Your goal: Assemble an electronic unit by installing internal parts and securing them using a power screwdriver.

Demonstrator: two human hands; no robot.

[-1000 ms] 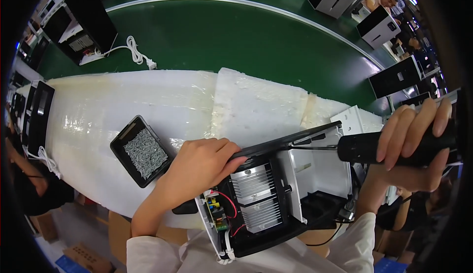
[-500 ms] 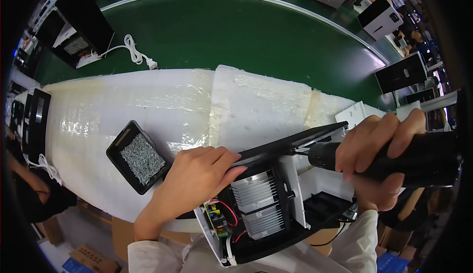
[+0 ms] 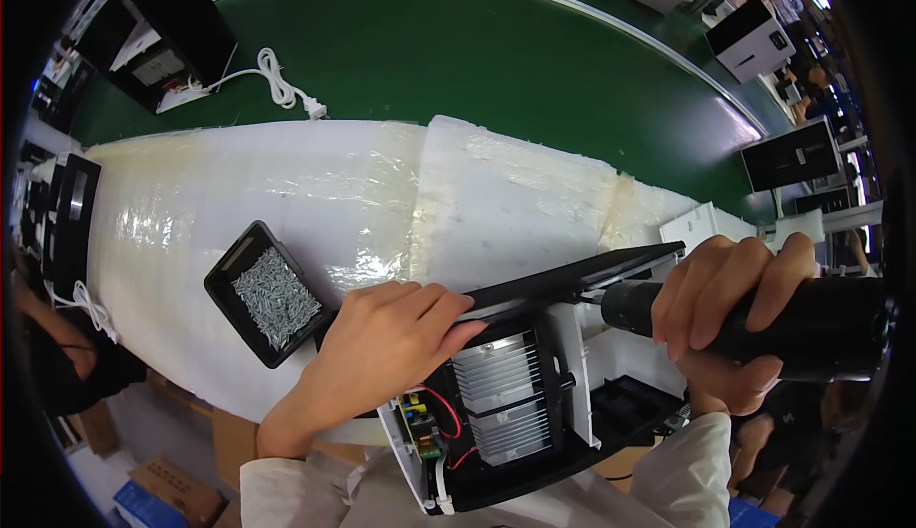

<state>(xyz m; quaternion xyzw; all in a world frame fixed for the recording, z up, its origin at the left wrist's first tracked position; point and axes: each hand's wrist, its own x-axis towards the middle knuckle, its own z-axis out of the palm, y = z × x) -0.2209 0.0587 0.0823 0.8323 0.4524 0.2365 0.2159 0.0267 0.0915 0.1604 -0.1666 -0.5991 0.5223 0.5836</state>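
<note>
An opened appliance housing (image 3: 584, 404) with black and white walls rests against the near edge of the padded surface, its inside facing me. A finned silver heat sink (image 3: 501, 399) and a small circuit board (image 3: 418, 426) with red wires show within it. My left hand (image 3: 382, 342) is closed over the edge of its black panel (image 3: 563, 273), thumb on the inner side. In my right hand (image 3: 730, 309) is a black electric screwdriver (image 3: 835, 323), held level. Its bit points left and meets the housing at the panel's inner edge; the screw there is too small to make out.
Left of my left hand stands a black tray (image 3: 229, 301) full of silver screws (image 3: 277, 297). White foam padding (image 3: 515, 194) covers the near bench. Beyond lies a green surface (image 3: 458, 61) with a black unit (image 3: 176, 27) and its white power cord (image 3: 277, 84). People work on both sides.
The view has shifted slightly. The screwdriver's rear end sits a little lower, while its bit stays at the same spot on the housing. My left hand keeps its hold on the panel.
</note>
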